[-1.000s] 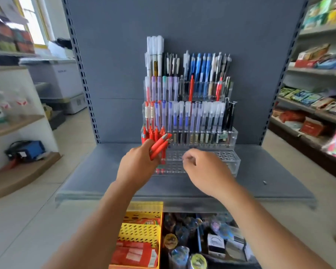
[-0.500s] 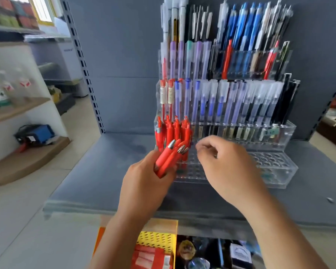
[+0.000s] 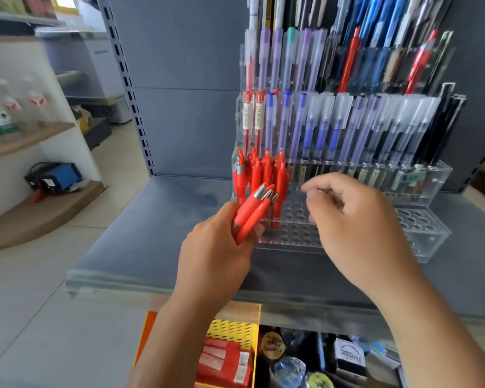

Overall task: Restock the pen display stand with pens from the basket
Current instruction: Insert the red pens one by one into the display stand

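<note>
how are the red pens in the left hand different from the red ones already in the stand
The held pens lie slanted, silver tips up; the stand pens are upright in holes. The held pens are gripped by the left hand; the stand pens sit free, front left in the stand. Both look the same red.

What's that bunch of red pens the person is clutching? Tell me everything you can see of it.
The bunch of red plastic pens is about three glossy barrels with silvery cone tips, pressed side by side. The left hand grips their lower ends, so they slant up and rightward, tips uppermost, just in front of the lowest left corner of the clear acrylic display stand.
</note>
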Demonstrator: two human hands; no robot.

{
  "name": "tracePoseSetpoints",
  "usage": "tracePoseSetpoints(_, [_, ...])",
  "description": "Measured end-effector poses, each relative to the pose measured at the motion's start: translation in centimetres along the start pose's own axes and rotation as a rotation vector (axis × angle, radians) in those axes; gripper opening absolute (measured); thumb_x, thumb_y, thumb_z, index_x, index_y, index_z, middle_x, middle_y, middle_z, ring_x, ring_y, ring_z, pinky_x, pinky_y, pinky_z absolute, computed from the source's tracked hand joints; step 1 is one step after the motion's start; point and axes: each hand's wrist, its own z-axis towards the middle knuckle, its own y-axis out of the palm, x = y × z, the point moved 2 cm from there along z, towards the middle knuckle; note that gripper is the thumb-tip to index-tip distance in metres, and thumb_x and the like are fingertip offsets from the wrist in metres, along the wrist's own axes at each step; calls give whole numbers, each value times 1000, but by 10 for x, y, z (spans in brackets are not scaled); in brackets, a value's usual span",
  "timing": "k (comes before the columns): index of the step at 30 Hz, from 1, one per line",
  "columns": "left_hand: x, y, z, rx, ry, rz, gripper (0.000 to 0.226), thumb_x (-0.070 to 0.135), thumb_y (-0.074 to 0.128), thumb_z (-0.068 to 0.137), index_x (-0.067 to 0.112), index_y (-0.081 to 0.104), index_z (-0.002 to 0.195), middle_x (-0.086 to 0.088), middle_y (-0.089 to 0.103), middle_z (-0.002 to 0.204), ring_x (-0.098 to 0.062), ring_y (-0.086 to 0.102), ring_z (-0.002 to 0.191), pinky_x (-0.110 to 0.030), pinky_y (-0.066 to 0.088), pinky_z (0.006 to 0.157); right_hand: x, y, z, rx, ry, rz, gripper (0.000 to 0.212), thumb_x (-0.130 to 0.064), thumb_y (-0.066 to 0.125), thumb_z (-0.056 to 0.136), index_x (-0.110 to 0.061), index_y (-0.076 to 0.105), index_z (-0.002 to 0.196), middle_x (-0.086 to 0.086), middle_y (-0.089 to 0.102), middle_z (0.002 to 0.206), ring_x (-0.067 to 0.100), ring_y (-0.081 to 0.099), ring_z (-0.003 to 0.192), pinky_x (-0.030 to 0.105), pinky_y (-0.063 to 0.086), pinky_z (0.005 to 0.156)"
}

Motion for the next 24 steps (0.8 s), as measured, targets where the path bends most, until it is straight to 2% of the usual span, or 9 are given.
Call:
tracePoseSetpoints(2, [3,-1,-1,0,41,58,21,47,63,90,31,54,100,12,65,81,-15,61,67,-40,53,63,-2,0,-1,-7,-34,43,17,-29,52,98,-38,66,101,-8,68,73,15,65,64,43,54,60])
tracePoseSetpoints(4, [5,-1,0,5,69,94,23,44,64,90,30,54,104,13,65,84,-13,61,68,-35,52,62,-6,1,-3,-2,-82,99,17,-31,53,97,-34,68,106,-14,65,78,8,63,64,24,46,52])
tracePoseSetpoints(6, [5,0,1,12,93,112,24,40,66,89,29,54,106,12,66,85,-14,61,68,-35,52,61,-12,2,-5,-14,-149,110,17,-31,54,98,-32,67,109,-16,61,79,4,58,65,14,40,55])
tracePoseSetpoints(10, [2,2,1,37,145,101,18,31,71,87,30,53,92,15,59,72,-11,56,59,-31,45,52,-21,9,-9,-69,-254,-23,19,-37,56,98,-36,64,116,-14,49,81,8,52,69,16,37,60])
tracePoseSetpoints(14, [0,3,0,58,181,87,18,25,72,83,30,54,84,17,55,66,-11,53,56,-29,42,50,-24,15,-11,-122,-249,-143,28,-44,50,94,-41,61,119,-22,39,81,0,50,80,13,37,63])
tracePoseSetpoints(19, [-5,5,1,59,208,95,13,30,71,84,29,61,92,12,62,73,-15,56,58,-39,51,54,-25,16,-10,-116,-256,-154,17,-37,54,95,-38,63,109,-22,40,84,-1,49,77,17,38,64])
tracePoseSetpoints(24, [-7,4,-1,31,188,91,15,37,66,83,31,62,96,11,64,73,-15,58,60,-39,52,56,-21,9,-5,-111,-255,-141,10,-31,61,94,-34,63,103,-21,43,89,0,49,78,17,38,64])
